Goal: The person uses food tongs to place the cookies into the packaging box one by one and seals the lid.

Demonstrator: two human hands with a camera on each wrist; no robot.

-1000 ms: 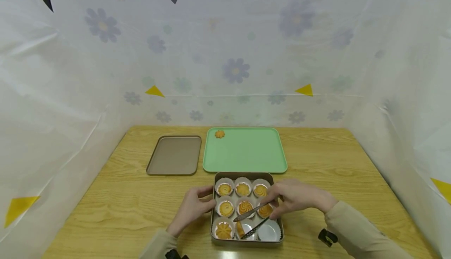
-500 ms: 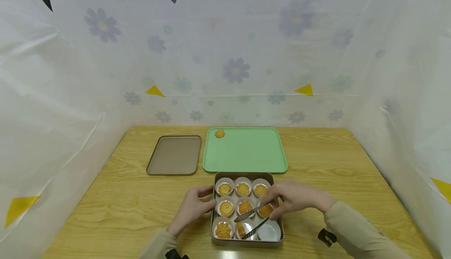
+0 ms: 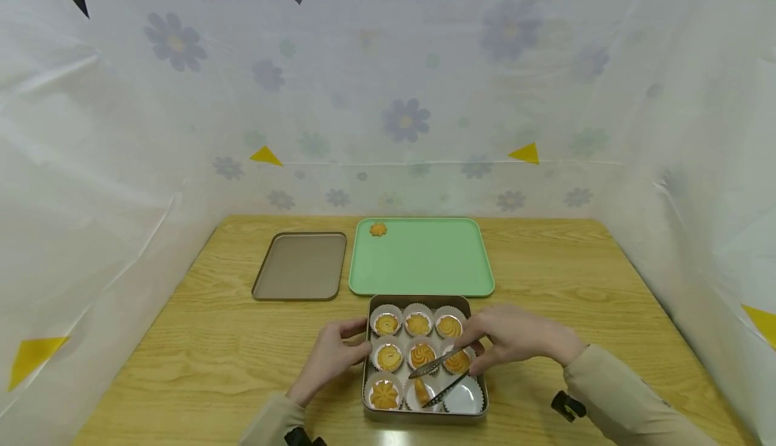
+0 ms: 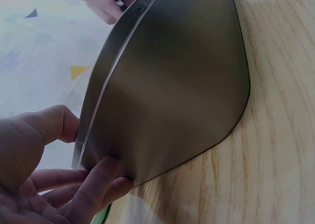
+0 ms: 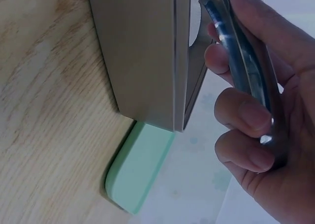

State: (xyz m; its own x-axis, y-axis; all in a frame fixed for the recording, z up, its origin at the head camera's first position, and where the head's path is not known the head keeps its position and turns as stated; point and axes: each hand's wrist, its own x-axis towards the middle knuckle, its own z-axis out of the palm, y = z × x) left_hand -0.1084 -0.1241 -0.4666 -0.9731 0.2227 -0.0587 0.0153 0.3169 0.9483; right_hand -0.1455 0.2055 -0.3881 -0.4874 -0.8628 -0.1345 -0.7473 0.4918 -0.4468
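Observation:
A square metal baking tin (image 3: 424,418) holds paper cups in rows, most with a piped cookie. My left hand (image 3: 330,358) rests against the tin's left side. In the left wrist view its thumb meets the rim and its fingers (image 4: 96,187) lie on the outer wall. My right hand (image 3: 512,338) grips metal tongs (image 3: 445,391) over the tin. Between the tongs' tips a cookie (image 3: 421,390) stands tilted, over or in the front middle cup. The front right paper cup (image 3: 463,397) has no cookie. In the right wrist view, fingers (image 5: 243,113) curl round the tongs' handle.
Behind the tin lies a green tray (image 3: 424,257) with one flower-shaped cookie (image 3: 378,230) at its back left. A flat brown tray (image 3: 300,267) lies left of it. The wooden table (image 3: 545,264) meets white plastic sheeting (image 3: 400,82) at the back.
The tongs have shifted slightly up and to the right. The cookie between their tips has moved right and stands more upright. My left hand and the tin hold still.

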